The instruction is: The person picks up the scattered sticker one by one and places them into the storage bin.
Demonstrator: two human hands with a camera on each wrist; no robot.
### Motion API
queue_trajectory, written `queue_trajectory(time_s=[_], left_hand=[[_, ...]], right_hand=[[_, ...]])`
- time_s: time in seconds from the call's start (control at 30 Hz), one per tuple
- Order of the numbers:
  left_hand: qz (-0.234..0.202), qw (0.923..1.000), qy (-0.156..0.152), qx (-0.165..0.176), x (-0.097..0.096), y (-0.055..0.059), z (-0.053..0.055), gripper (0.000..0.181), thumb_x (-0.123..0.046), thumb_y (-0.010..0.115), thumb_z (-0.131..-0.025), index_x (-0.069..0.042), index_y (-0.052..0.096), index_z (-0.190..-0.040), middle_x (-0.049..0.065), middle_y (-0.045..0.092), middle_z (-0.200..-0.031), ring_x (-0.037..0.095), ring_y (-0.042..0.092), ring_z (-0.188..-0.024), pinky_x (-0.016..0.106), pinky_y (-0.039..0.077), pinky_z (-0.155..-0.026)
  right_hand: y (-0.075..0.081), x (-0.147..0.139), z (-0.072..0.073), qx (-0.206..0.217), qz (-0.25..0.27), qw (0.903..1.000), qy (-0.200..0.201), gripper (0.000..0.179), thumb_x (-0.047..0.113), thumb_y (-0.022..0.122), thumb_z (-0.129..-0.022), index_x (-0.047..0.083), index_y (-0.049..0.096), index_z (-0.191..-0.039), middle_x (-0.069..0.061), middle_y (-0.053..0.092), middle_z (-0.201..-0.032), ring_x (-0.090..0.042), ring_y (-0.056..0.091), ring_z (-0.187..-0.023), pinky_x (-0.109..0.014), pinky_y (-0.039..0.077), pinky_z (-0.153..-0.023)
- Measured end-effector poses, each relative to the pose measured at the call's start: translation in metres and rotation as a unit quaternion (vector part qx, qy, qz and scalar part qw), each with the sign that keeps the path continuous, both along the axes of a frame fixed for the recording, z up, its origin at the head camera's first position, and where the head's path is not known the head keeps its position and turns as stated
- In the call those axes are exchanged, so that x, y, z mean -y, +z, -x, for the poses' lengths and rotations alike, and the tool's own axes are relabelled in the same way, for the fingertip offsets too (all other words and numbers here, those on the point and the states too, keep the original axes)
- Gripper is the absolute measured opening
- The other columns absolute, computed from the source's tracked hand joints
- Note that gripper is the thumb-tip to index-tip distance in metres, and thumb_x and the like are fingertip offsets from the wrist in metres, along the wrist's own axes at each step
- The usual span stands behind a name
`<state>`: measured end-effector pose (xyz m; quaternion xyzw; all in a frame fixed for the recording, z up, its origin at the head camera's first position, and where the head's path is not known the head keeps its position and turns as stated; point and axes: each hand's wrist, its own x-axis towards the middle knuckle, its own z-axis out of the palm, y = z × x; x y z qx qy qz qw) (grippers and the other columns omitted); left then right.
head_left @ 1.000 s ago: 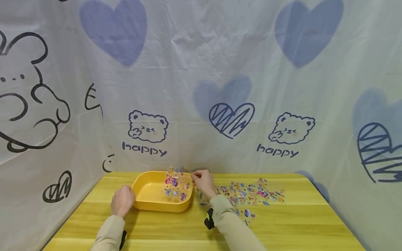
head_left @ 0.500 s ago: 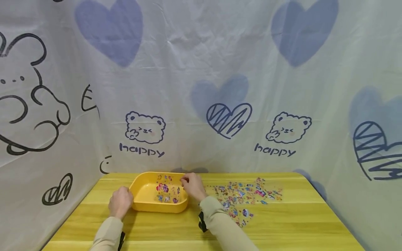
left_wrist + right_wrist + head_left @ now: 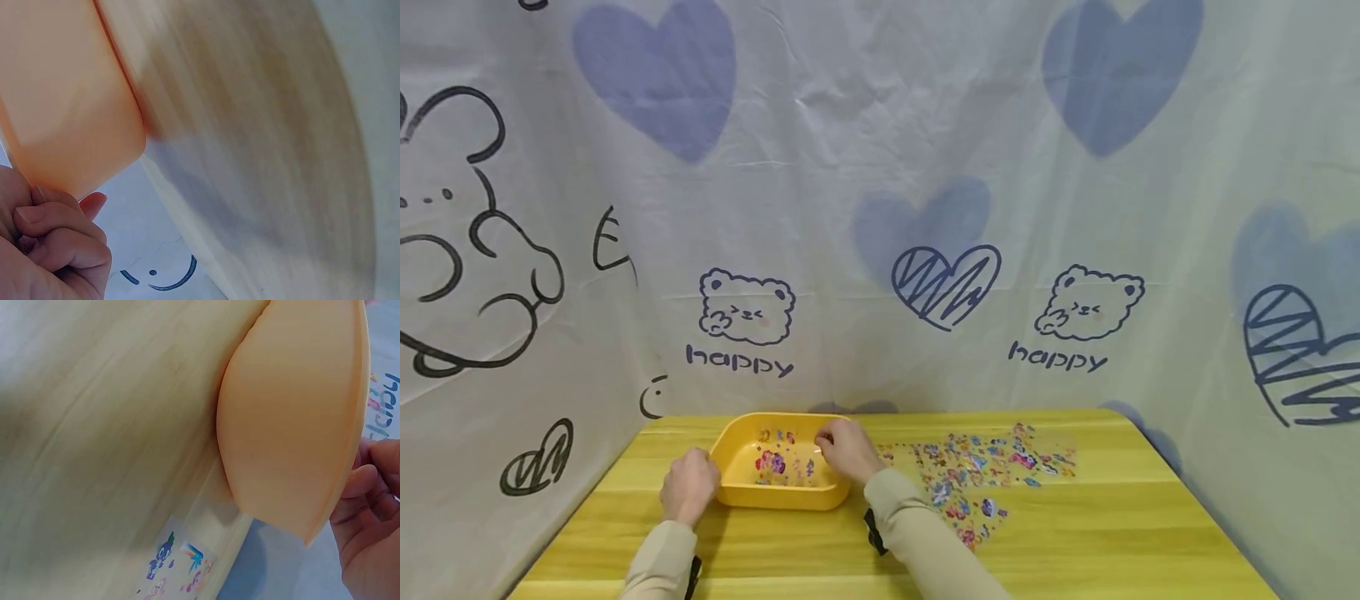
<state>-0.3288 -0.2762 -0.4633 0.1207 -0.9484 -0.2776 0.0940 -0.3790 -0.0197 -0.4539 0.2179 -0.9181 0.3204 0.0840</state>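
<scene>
A yellow rectangular tray (image 3: 782,498) stands on the left part of the table. My left hand (image 3: 691,486) grips its left rim, and the left wrist view shows those fingers (image 3: 69,228) curled at the tray's corner. Over the tray's right side, my right hand (image 3: 848,450) pinches the edge of a clear sticker sheet (image 3: 771,462) printed with small colourful figures. That sheet is inside the tray's outline; whether it touches the bottom I cannot tell. In the right wrist view the tray wall (image 3: 287,419) hides most of the sheet beside the curled fingers (image 3: 362,481).
More clear sticker sheets (image 3: 977,460) lie spread and overlapping on the yellow wood-grain table (image 3: 1097,533), right of the tray. One corner of them shows in the right wrist view. A white curtain (image 3: 850,367) with hearts and bears hangs behind the table.
My right hand has moved left over the tray, carrying the sticker sheet from above its right side to lower and further left inside it. The left hand keeps its grip on the rim.
</scene>
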Motion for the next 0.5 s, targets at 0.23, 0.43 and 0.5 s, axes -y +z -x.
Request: queue_trajectory(time_s=[0.23,0.43,0.5], left_hand=[[0.013,0.9999,0.007,-0.002,-0.001,-0.001,0.001,0.023,-0.008,0.040,-0.091,-0.003,0.060,-0.080,0.018,0.060,-0.079,0.033,0.057,-0.070,0.042,0.042,-0.053],[0.013,0.9999,0.009,-0.002,-0.002,0.000,0.001,0.022,-0.008,0.042,-0.090,-0.003,0.062,-0.082,0.019,0.061,-0.081,0.033,0.058,-0.071,0.043,0.043,-0.054],[0.016,0.9998,0.010,-0.001,-0.002,0.000,0.001,0.022,-0.008,0.042,-0.090,-0.003,0.062,-0.082,0.019,0.061,-0.081,0.033,0.058,-0.071,0.043,0.043,-0.053]], right_hand=[[0.001,0.006,-0.004,-0.032,-0.071,0.9968,0.018,0.021,0.018,0.057,-0.099,0.013,0.077,-0.103,-0.001,0.074,-0.096,-0.011,0.067,-0.081,-0.028,0.054,-0.075],[0.001,0.010,-0.007,-0.007,-0.024,0.9996,0.007,0.028,0.015,0.054,-0.099,0.009,0.076,-0.084,0.001,0.065,-0.068,-0.008,0.048,-0.052,-0.024,0.041,-0.054],[0.001,0.011,-0.008,0.014,0.007,0.9999,-0.003,0.033,0.014,0.054,-0.099,0.006,0.073,-0.074,0.002,0.056,-0.057,-0.009,0.040,-0.046,-0.024,0.035,-0.049]])
